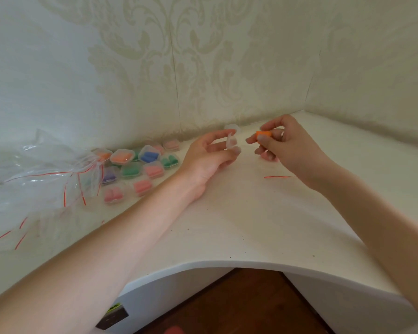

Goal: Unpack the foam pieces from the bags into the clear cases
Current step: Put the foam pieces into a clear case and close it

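Left hand (210,153) pinches an open clear case (231,141) at its fingertips; right hand (285,143) curls around orange foam (263,135) just right of it, above the far table (239,225). Filled cases (140,167) sit left.

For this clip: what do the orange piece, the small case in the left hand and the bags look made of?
Orange piece: matte, looks like soft foam, no shine.
Small case: clear, likely hard plastic; fingers show through it.
Bags: thin glossy plastic film, crinkled, with red strips.
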A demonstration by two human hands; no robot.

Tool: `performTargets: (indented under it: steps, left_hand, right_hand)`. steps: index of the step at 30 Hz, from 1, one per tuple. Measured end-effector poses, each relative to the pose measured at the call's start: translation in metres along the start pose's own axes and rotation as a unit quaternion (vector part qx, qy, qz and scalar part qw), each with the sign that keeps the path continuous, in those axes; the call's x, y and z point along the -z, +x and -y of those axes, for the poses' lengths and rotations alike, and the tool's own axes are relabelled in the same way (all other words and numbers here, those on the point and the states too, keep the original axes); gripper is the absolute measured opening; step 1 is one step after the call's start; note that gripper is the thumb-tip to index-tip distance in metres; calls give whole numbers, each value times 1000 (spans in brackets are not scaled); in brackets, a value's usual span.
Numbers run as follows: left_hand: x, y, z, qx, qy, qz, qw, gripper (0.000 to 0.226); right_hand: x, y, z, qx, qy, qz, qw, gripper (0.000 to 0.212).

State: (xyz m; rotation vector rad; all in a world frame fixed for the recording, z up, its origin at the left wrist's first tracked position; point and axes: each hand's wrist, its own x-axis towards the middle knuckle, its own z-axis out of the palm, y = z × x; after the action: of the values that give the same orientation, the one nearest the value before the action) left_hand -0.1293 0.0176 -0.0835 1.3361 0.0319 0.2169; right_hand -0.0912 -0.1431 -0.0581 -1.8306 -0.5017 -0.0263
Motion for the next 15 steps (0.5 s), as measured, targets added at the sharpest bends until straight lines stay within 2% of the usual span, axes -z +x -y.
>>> performTargets:
  steps: [5,15]
  left_hand:
    - [1,0,-4,26,-91,1,996,28]
    - [-2,-2,-3,28,-95,16,995,22]
  right_hand:
    - [-4,-1,-1,6,-58,-26,998,7]
    - [-8,-6,1,40,-103,-56,992,4]
